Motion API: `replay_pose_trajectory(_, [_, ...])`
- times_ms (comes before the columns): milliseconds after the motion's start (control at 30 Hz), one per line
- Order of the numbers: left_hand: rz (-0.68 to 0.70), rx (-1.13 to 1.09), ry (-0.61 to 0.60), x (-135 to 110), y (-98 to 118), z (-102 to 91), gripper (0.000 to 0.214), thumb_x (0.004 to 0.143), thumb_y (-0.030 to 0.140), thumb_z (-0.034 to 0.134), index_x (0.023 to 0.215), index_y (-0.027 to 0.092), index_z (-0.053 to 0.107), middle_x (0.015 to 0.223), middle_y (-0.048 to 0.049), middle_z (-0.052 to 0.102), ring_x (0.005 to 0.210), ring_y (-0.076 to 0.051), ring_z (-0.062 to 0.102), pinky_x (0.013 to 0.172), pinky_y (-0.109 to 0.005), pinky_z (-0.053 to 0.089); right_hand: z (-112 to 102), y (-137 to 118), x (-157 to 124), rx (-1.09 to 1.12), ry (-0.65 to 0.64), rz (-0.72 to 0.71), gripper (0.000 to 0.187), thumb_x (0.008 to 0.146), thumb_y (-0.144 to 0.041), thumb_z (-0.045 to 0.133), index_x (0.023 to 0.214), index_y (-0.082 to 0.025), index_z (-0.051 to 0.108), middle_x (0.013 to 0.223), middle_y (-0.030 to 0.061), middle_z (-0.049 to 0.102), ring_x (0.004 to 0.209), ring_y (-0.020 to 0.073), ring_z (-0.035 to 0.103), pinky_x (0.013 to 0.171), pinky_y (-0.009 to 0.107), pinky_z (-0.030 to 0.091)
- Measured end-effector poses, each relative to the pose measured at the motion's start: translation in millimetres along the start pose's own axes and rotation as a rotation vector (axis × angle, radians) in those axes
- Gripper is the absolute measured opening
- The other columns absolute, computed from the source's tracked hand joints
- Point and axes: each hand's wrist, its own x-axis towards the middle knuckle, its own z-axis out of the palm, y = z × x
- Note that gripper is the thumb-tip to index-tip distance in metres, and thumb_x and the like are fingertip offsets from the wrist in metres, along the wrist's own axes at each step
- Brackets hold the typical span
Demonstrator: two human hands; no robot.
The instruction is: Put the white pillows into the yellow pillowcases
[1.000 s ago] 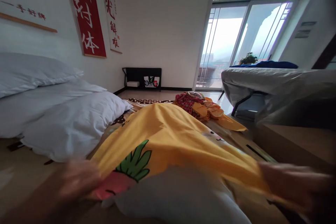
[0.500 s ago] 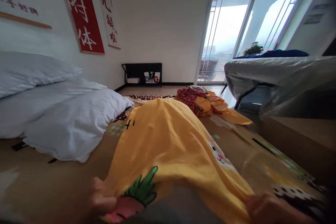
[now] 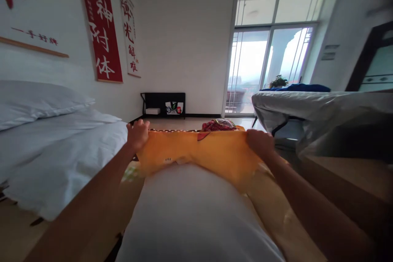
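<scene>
A white pillow (image 3: pixel 190 217) lies lengthwise on the bed in front of me. Its far end sits inside a yellow printed pillowcase (image 3: pixel 211 153), bunched up there. My left hand (image 3: pixel 138 134) is closed on the case's left edge with my arm stretched out. My right hand (image 3: pixel 260 143) grips the case's right edge in the same way. Both hands hold the cloth taut across the pillow's far end.
White pillows (image 3: pixel 46 102) and a white duvet (image 3: pixel 61 159) lie at the left by the wall with red banners (image 3: pixel 101 24). A heap of red and yellow clothes (image 3: pixel 219 125) sits past the pillowcase. A covered table (image 3: pixel 310 104) stands right, a glass door (image 3: pixel 264 69) behind.
Both hands have moved from near me to the pillow's far end, pushing the yellow case forward so it is bunched there and the white pillow is mostly bare.
</scene>
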Motion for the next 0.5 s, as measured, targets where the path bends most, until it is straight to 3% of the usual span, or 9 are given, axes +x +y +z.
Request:
replay_pose_trajectory(100, [0.056,-0.014,0.043,-7,17,16.3,0.035,0.089,0.014,0.035,0.117,0.011,0.055,0.124,-0.0213,0.057,0.117,-0.035,0.053,0.094,-0.056,0.037,28,-6,-17,-0.040,-0.014,-0.004,0.025,0.081,-0.008,0.048,0.096,-0.005,0.068,0.097,0.0249,0.067,0.095,0.0326,0.063,0.084,0.048,0.042])
replay_pose_trajectory(167, [0.202,-0.126,-0.001,-17,32,23.0,0.038,0.094,0.023,0.035,0.129,0.015,0.048,0.136,-0.0155,0.052,0.126,-0.028,0.047,0.102,-0.048,0.036,38,-22,-32,-0.017,-0.009,-0.060,0.034,0.082,-0.014,0.051,0.113,-0.012,0.064,0.118,0.0191,0.063,0.110,0.0309,0.058,0.092,0.046,0.042])
replay_pose_trajectory(233, [0.380,-0.291,-0.151,-27,48,31.7,0.041,0.098,0.035,0.032,0.133,0.020,0.047,0.144,-0.0093,0.047,0.134,-0.023,0.041,0.109,-0.044,0.032,42,-45,-49,0.128,-0.033,-0.226,0.037,0.092,-0.026,0.045,0.127,-0.019,0.057,0.131,0.0105,0.058,0.120,0.0237,0.053,0.100,0.039,0.040])
replay_pose_trajectory(300, [0.473,-0.426,-0.359,-34,58,47.4,0.046,0.099,0.044,0.029,0.138,0.026,0.046,0.151,-0.0050,0.038,0.141,-0.022,0.031,0.114,-0.046,0.025,47,-68,-65,0.385,-0.120,-0.475,0.042,0.098,-0.038,0.038,0.136,-0.024,0.050,0.137,0.0057,0.054,0.126,0.0194,0.048,0.105,0.037,0.037])
replay_pose_trajectory(367, [0.428,-0.490,-0.540,-41,59,71.4,0.051,0.098,0.050,0.026,0.141,0.028,0.043,0.153,-0.0031,0.034,0.143,-0.021,0.026,0.117,-0.046,0.019,59,-81,-78,0.568,-0.255,-0.619,0.047,0.099,-0.045,0.035,0.142,-0.027,0.043,0.144,0.0037,0.046,0.134,0.0192,0.040,0.111,0.040,0.031])
replay_pose_trajectory(433, [0.319,-0.544,-0.658,-53,51,99.4,0.056,0.098,0.052,0.026,0.145,0.025,0.039,0.155,-0.0037,0.030,0.144,-0.019,0.024,0.119,-0.043,0.016,79,-81,-88,0.629,-0.391,-0.615,0.050,0.099,-0.048,0.033,0.145,-0.028,0.039,0.149,0.0032,0.039,0.140,0.0198,0.031,0.114,0.044,0.025])
replay_pose_trajectory(500, [0.207,-0.576,-0.695,-66,40,125.2,0.058,0.098,0.052,0.026,0.148,0.023,0.033,0.157,-0.0033,0.022,0.146,-0.017,0.018,0.120,-0.041,0.013,104,-71,-94,0.657,-0.475,-0.567,0.053,0.099,-0.050,0.032,0.147,-0.027,0.036,0.152,0.0043,0.033,0.143,0.0203,0.025,0.116,0.046,0.022])
